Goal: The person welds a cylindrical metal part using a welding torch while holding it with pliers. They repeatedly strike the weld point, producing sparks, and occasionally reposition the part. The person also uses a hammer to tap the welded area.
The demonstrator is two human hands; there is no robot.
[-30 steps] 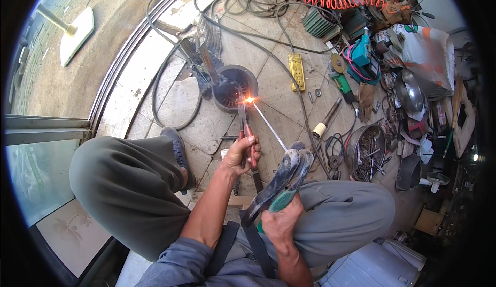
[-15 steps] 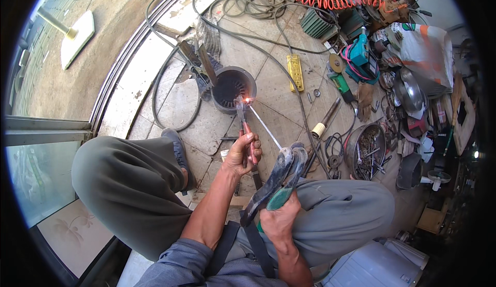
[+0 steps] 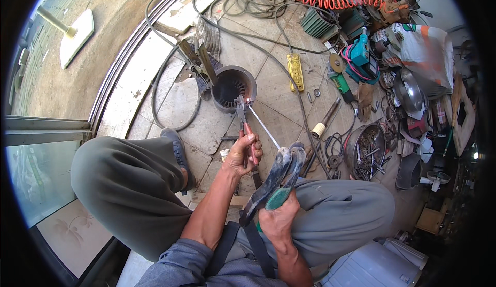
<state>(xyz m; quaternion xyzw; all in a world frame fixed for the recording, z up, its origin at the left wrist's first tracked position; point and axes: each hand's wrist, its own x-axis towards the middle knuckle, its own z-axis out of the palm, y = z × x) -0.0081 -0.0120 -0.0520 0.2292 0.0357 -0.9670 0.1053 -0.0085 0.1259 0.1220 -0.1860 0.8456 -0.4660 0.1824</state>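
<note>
My left hand point(image 3: 242, 153) is closed round red-handled pliers point(image 3: 248, 134), whose jaws reach the right rim of a dark metal cylinder point(image 3: 221, 89) with slots inside. My right hand point(image 3: 275, 220) grips a worn black-and-green electrode holder point(image 3: 277, 171) clamping a thin white welding rod point(image 3: 262, 125). The rod's tip meets the pliers' end at the rim, where a small faint glow shows. An upright flat metal bar point(image 3: 206, 65) stands at the cylinder's upper left, beside clamps and a crumpled grey glove point(image 3: 206, 44).
Cables point(image 3: 237, 2) loop over the tiled floor. A yellow power strip point(image 3: 295, 72), an angle grinder point(image 3: 341, 85) and a pan of small tools point(image 3: 366, 152) lie to the right, with piled bags and machine parts beyond. A glass door frame point(image 3: 46, 125) stands left of my knee.
The bright orange flare at the rod's tip has shrunk to a faint glow. My right hand and holder have moved very slightly up and left; otherwise the scene stays put.
</note>
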